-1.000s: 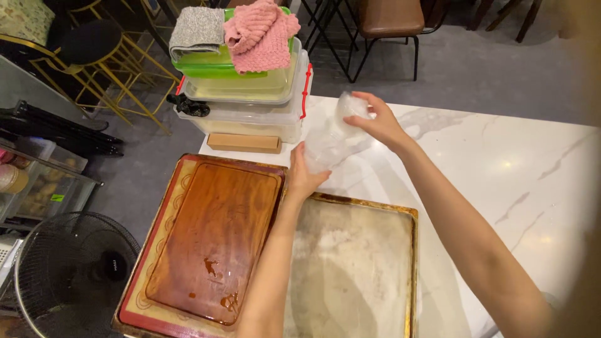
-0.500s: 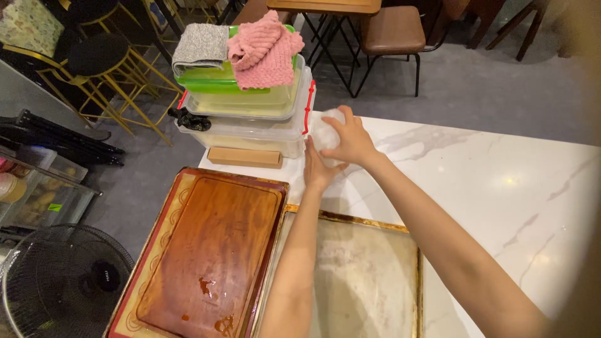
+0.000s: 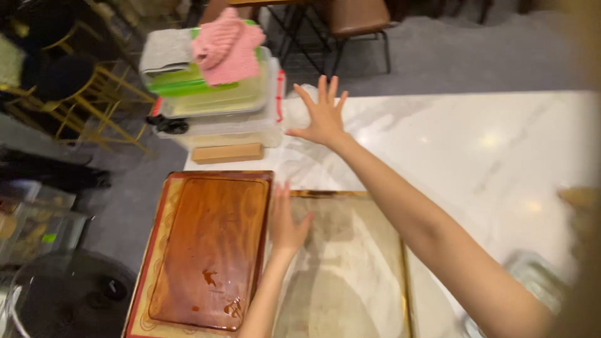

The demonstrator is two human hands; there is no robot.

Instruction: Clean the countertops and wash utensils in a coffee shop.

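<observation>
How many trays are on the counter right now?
2. A brown wooden tray lies at the left; a pale gold-rimmed tray sits beside it on the right, under the left hand. Its lower part is cut off.

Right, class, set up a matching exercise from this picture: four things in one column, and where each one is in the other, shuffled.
Things:
1. pink cloth
2. left hand
3. right hand
4. wooden block

Places:
A. spread open above the white marble table
B. flat at the edge of the pale metal tray
C. on top of the stacked plastic boxes
D. on the table in front of the boxes

Pairs: 1-C, 2-B, 3-A, 4-D
</observation>
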